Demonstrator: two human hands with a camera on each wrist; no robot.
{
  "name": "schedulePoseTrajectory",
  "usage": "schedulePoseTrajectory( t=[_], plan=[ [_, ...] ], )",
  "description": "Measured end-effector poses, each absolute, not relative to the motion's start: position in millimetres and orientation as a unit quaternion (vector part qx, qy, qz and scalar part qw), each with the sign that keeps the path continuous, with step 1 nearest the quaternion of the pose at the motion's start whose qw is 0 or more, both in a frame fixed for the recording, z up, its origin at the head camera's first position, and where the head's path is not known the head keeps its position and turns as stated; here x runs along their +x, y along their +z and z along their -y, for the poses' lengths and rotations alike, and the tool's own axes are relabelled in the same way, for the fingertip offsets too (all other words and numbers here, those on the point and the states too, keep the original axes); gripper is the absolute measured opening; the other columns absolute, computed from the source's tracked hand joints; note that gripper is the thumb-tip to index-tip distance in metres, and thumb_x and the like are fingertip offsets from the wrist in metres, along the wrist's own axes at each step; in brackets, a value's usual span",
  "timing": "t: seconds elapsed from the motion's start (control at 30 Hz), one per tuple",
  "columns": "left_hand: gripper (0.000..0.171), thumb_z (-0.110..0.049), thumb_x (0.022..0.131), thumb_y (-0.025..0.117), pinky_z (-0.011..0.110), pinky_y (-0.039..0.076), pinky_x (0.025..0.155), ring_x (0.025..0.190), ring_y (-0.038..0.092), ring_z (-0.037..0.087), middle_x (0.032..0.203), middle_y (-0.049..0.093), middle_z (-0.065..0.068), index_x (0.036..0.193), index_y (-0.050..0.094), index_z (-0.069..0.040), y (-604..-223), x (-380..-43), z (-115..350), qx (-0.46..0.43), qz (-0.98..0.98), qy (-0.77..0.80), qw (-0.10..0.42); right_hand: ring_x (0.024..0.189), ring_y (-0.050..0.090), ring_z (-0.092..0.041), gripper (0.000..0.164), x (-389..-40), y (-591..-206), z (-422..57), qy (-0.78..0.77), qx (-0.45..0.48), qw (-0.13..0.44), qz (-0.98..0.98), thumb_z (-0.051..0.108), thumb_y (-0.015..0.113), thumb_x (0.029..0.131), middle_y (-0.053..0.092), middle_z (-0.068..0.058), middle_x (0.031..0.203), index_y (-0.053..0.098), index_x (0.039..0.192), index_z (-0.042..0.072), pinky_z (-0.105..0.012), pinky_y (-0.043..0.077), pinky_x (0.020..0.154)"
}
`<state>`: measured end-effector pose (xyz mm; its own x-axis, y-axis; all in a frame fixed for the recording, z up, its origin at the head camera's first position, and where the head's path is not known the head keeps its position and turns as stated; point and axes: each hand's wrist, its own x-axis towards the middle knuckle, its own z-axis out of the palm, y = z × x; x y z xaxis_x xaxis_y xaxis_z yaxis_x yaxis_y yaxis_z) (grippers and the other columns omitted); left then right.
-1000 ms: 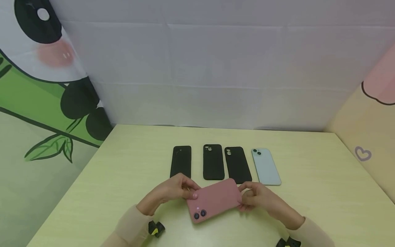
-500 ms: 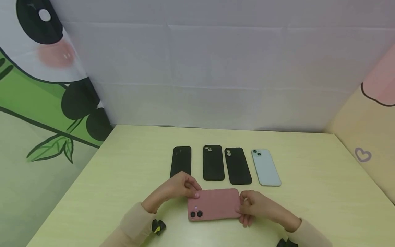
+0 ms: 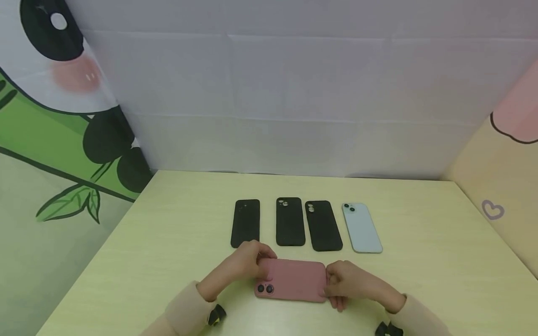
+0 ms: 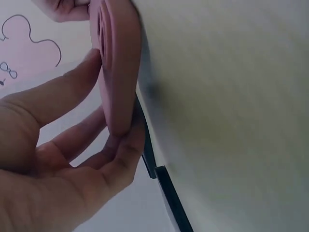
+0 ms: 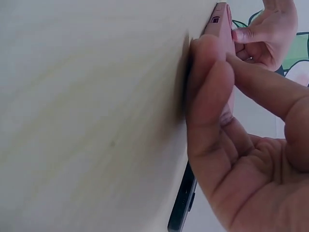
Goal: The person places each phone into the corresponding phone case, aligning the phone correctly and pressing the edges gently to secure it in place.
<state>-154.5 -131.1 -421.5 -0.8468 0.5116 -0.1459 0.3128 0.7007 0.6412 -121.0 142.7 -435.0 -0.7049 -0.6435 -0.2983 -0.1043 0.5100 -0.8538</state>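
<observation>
A phone in a pink case (image 3: 296, 280) lies sideways between my hands, its back and two camera lenses facing up, lenses at the left end. My left hand (image 3: 248, 261) pinches that end, thumb on the back near the lenses and fingers beneath, as the left wrist view shows. At the other end my right hand (image 3: 350, 282) grips the short edge between thumb and curled fingers. From the right wrist view, the case's underside is close to the table; whether it touches is hidden by the fingers (image 5: 210, 92).
Beyond the hands, a black phone-shaped piece (image 3: 246, 223), two black phone cases (image 3: 291, 228) (image 3: 325, 231) and a light blue phone (image 3: 363, 228) lie in a row on the pale yellow table (image 3: 428, 261). A grey-white cloth (image 3: 294, 84) hangs behind the table.
The phone in the pink case has turned from slanted to level and come slightly nearer to me. The right hand moved toward me; the left thumb now lies farther over the back.
</observation>
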Motion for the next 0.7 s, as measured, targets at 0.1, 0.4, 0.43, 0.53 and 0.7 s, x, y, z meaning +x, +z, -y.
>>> schedulePoseTrajectory(
  t=[0.1, 0.4, 0.43, 0.53, 0.7],
  plan=[
    [0.034, -0.007, 0.067, 0.079, 0.027, 0.045, 0.070, 0.085, 0.054, 0.016, 0.094, 0.063, 0.005, 0.099, 0.068, -0.005, -420.1, -148.8, 129.1, 0.246, -0.910, 0.298, 0.150, 0.045, 0.059, -0.015, 0.018, -121.9, -434.7, -142.4, -0.431, -0.228, 0.309, -0.816, 0.016, 0.062, 0.087, 0.063, -0.011, 0.056, 0.054, 0.077, 0.003, -0.027, 0.049, 0.044],
    [0.060, -0.018, 0.060, 0.085, 0.026, 0.044, 0.077, 0.089, 0.048, 0.015, 0.099, 0.051, 0.004, 0.112, 0.061, -0.004, -418.4, -140.9, 133.0, 0.286, -0.912, 0.253, 0.151, 0.041, 0.055, -0.011, 0.020, -124.1, -434.1, -140.0, -0.397, -0.234, 0.303, -0.834, 0.018, 0.062, 0.086, 0.061, -0.007, 0.052, 0.052, 0.074, 0.006, -0.022, 0.044, 0.041],
    [0.066, -0.020, 0.057, 0.087, 0.026, 0.044, 0.077, 0.090, 0.047, 0.014, 0.100, 0.049, 0.003, 0.115, 0.059, -0.004, -418.7, -140.1, 133.5, 0.288, -0.911, 0.252, 0.156, 0.041, 0.055, -0.010, 0.020, -124.3, -434.0, -140.0, -0.395, -0.234, 0.303, -0.835, 0.018, 0.062, 0.087, 0.061, -0.006, 0.052, 0.052, 0.074, 0.007, -0.022, 0.044, 0.041],
    [0.078, -0.022, 0.052, 0.089, 0.023, 0.044, 0.078, 0.091, 0.044, 0.012, 0.101, 0.045, 0.002, 0.120, 0.055, -0.005, -419.6, -137.8, 134.2, 0.294, -0.909, 0.246, 0.164, 0.041, 0.053, -0.008, 0.020, -125.2, -434.1, -140.2, -0.389, -0.233, 0.304, -0.838, 0.019, 0.063, 0.086, 0.061, -0.006, 0.051, 0.052, 0.074, 0.007, -0.021, 0.042, 0.041],
    [0.081, -0.021, 0.051, 0.089, 0.020, 0.044, 0.076, 0.093, 0.043, 0.013, 0.103, 0.044, 0.001, 0.122, 0.053, -0.004, -421.2, -134.5, 133.5, 0.299, -0.911, 0.236, 0.156, 0.039, 0.052, -0.007, 0.022, -126.9, -434.6, -141.1, -0.383, -0.234, 0.308, -0.839, 0.020, 0.063, 0.086, 0.059, -0.005, 0.049, 0.052, 0.072, 0.007, -0.021, 0.042, 0.039]
  ],
)
